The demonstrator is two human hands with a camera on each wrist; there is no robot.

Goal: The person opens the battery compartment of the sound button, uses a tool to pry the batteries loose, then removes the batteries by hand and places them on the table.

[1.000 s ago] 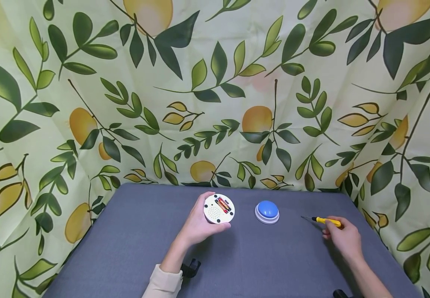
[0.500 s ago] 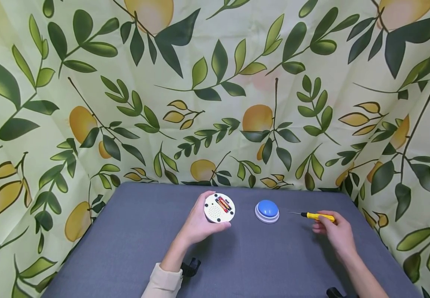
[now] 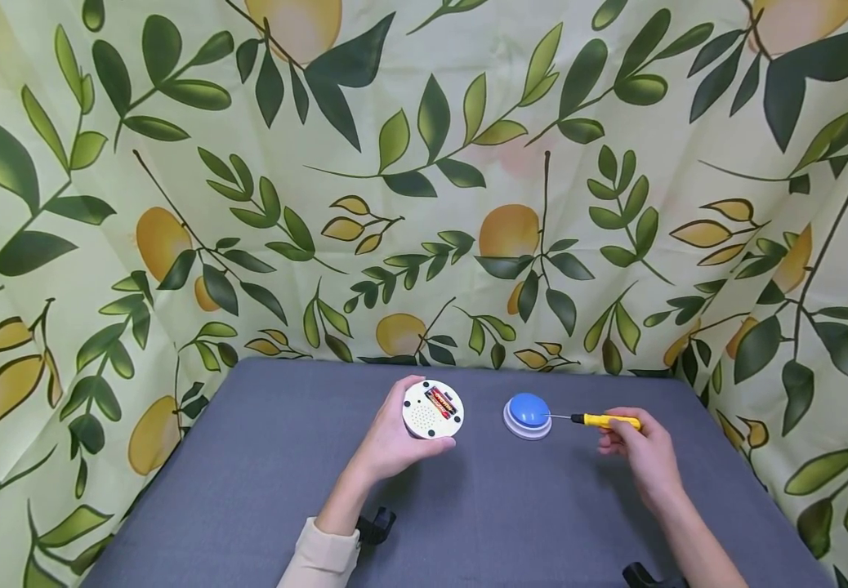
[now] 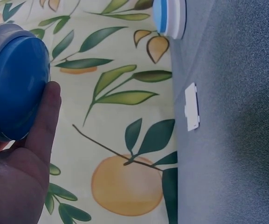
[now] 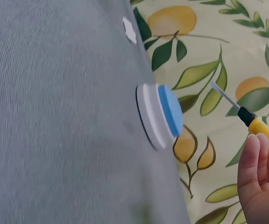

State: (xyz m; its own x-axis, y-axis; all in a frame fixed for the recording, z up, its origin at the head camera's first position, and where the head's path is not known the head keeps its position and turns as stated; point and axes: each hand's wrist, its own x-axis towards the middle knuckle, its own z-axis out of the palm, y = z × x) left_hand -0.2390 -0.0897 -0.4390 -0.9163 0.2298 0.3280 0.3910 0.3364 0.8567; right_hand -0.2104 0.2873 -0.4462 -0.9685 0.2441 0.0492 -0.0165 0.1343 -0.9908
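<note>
My left hand (image 3: 387, 445) grips a round push-button (image 3: 422, 416) by its rim, raised above the table. Its white underside faces my head, and batteries (image 3: 439, 403) show in an uncovered slot. The blue dome of this push-button (image 4: 20, 86) faces the left wrist camera. My right hand (image 3: 644, 461) holds a yellow screwdriver (image 3: 610, 421) by the handle, its thin shaft pointing left. In the head view the screwdriver's tip overlaps a second blue-and-white push-button (image 3: 528, 411); the right wrist view shows the tip held apart from that push-button (image 5: 171, 109).
A small white battery cover (image 4: 192, 106) lies on the grey cloth-covered table (image 3: 262, 457), hidden in the head view. It also appears beyond the second push-button as a white cover (image 5: 129, 30). A leaf-and-fruit patterned curtain (image 3: 409, 245) stands behind the table.
My right hand has moved left with the screwdriver, bringing its tip from well right of the second push-button to in front of it. The left hand and its push-button stay still.
</note>
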